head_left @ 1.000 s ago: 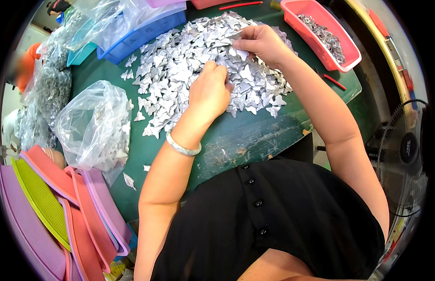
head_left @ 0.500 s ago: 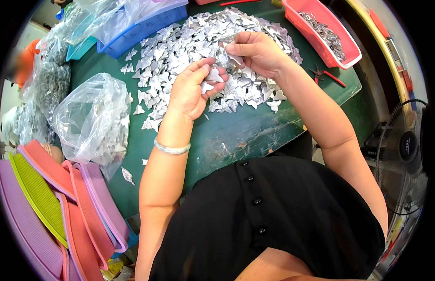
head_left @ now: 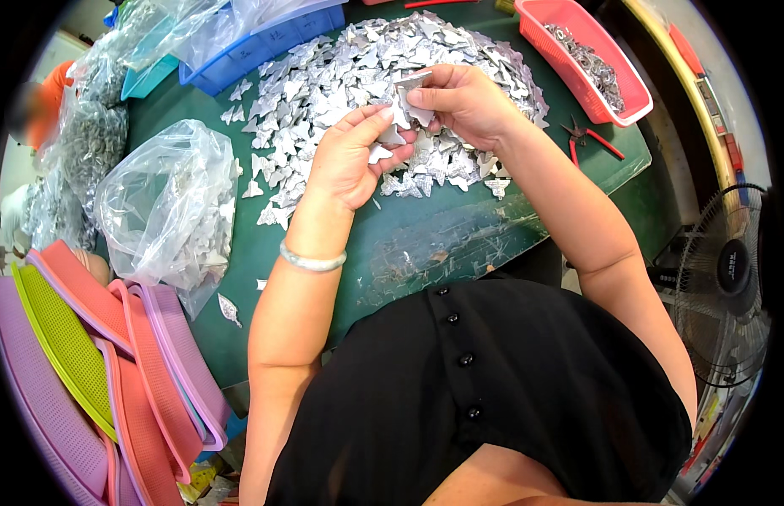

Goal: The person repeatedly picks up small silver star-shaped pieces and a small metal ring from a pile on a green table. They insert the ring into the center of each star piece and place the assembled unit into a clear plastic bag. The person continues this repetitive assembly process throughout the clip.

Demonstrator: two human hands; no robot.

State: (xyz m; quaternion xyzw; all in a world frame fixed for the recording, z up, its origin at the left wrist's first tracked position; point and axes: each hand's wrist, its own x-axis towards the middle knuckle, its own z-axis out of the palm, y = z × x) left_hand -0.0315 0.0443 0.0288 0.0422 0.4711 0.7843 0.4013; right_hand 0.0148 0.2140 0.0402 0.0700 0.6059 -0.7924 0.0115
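Observation:
A wide heap of silvery butterfly-shaped metal pieces (head_left: 324, 105) covers the far middle of the green table. Just above its near side, my left hand (head_left: 351, 156) is closed on small butterfly pieces, one pinched by the thumb and another lower at the fingers. My right hand (head_left: 463, 105), close beside it, grips more of these butterfly pieces (head_left: 406, 99) between thumb and fingers. The two hands nearly meet, and fingers partly cover what they hold. A pale bangle (head_left: 313, 258) circles my left wrist.
A clear plastic bag (head_left: 168, 211) of pieces lies at left, above stacked coloured baskets (head_left: 126, 371). Far right is a pink basket (head_left: 577, 63) of metal parts, with red-handled pliers (head_left: 590, 141) nearby. A blue bin (head_left: 257, 51) stands at the back; a fan (head_left: 725, 278) is at right.
My hands have drawn closer together, the right one tilting its pieces more upright. Both still hold butterfly pieces. The whole view has shifted slightly.

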